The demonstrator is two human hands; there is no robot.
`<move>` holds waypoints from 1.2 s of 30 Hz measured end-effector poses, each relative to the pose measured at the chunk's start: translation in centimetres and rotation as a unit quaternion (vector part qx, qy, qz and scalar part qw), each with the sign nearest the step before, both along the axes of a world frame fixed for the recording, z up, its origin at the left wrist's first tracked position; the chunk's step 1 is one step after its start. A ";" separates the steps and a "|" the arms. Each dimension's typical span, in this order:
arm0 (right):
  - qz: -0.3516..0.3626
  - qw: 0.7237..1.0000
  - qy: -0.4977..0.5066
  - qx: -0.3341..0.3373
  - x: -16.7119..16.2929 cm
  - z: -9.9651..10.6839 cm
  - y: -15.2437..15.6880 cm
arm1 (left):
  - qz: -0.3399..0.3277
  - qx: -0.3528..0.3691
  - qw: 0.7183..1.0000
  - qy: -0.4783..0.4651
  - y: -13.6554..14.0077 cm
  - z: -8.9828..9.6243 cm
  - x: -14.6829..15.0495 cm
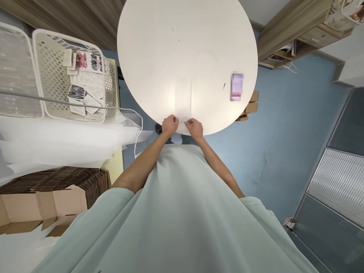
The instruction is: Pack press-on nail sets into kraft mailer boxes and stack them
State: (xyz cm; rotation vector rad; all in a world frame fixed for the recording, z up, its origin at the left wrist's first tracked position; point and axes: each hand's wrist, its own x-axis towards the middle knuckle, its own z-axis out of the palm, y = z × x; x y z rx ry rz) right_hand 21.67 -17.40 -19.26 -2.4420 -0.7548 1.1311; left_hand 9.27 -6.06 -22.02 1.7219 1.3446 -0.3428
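Observation:
My left hand (pixel 170 126) and my right hand (pixel 195 129) are close together over the near edge of the round white table (pixel 182 49). Both are closed in a pinch, thumb against fingertips. A thin, see-through plastic sheet or bag (pixel 182 115) stretches between the fingertips, its faint outline running away from me over the tabletop. Its exact kind is hard to make out against the white. Toward the right rim of the table lies a blurred purple item (pixel 236 87), apart from both hands.
Left of the table stands a white perforated basket (pixel 51 76) holding small packets and cards, with a clear-filled bin (pixel 18 72) beside it. A white cable (pixel 138 132) hangs nearby. White sheets (pixel 57 140) and flattened cardboard boxes (pixel 45 204) lie lower left. Cardboard (pixel 251 106) shows under the table's right side.

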 end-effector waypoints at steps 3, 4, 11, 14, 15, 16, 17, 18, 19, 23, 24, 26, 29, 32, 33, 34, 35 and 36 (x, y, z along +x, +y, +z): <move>-0.028 0.999 -0.016 -0.007 1.0 0.0 -0.3 | -0.006 0.004 1.000 0.008 0.0 -0.1 0.0; -0.035 0.999 -0.018 -0.010 1.3 -0.2 -0.3 | -0.008 0.006 1.000 0.010 0.0 -0.1 0.0; -0.070 0.997 0.018 -0.027 1.5 -2.2 0.4 | -0.032 0.019 0.999 0.033 0.0 -0.2 0.4; -0.071 0.997 0.025 -0.028 1.4 -2.7 0.7 | -0.038 0.024 0.998 0.054 0.0 0.2 0.7; -0.069 0.997 0.027 -0.030 1.4 -2.7 0.7 | -0.040 0.032 0.997 0.056 -0.1 0.4 0.7; -0.066 0.997 0.029 -0.033 1.4 -2.7 0.7 | -0.045 0.048 0.996 0.052 -0.2 0.7 0.7; -0.064 0.997 0.031 -0.037 1.4 -2.6 0.7 | -0.057 0.070 0.995 0.039 -0.3 1.0 0.6; -0.062 0.997 0.033 -0.040 1.5 -2.5 0.7 | -0.081 0.092 0.992 0.016 -0.4 1.3 0.4; -0.061 0.997 0.035 -0.042 1.5 -2.4 0.7 | -0.117 0.111 0.987 -0.016 -0.5 1.5 0.1; -0.066 0.996 0.042 -0.038 1.6 -2.2 0.7 | -0.295 0.123 0.936 -0.147 -1.1 1.4 -1.4; -0.067 0.996 0.043 -0.036 1.7 -2.2 0.7 | -0.321 0.120 0.925 -0.164 -1.2 1.1 -1.8; -0.070 0.996 0.047 -0.036 1.8 -2.2 0.7 | -0.350 0.120 0.912 -0.177 -1.5 0.4 -2.6; -0.073 0.995 0.053 -0.039 1.9 -2.4 0.6 | -0.371 0.129 0.904 -0.169 -1.8 -0.4 -3.2; -0.082 0.994 0.066 -0.035 2.1 -2.6 0.5 | -0.383 0.136 0.901 -0.152 -1.9 -0.4 -3.1; -0.087 0.993 0.072 -0.034 2.2 -2.7 0.5 | -0.382 0.137 0.902 -0.146 -1.9 -0.3 -2.9; -0.092 0.992 0.076 -0.032 2.2 -2.7 0.5 | -0.378 0.138 0.905 -0.139 -1.9 -0.2 -2.6; -0.096 0.992 0.080 -0.031 2.3 -2.7 0.5 | -0.371 0.139 0.908 -0.134 -1.9 0.0 -2.3; -0.097 0.991 0.083 -0.030 2.4 -2.7 0.5 | -0.364 0.140 0.912 -0.129 -1.9 0.1 -2.0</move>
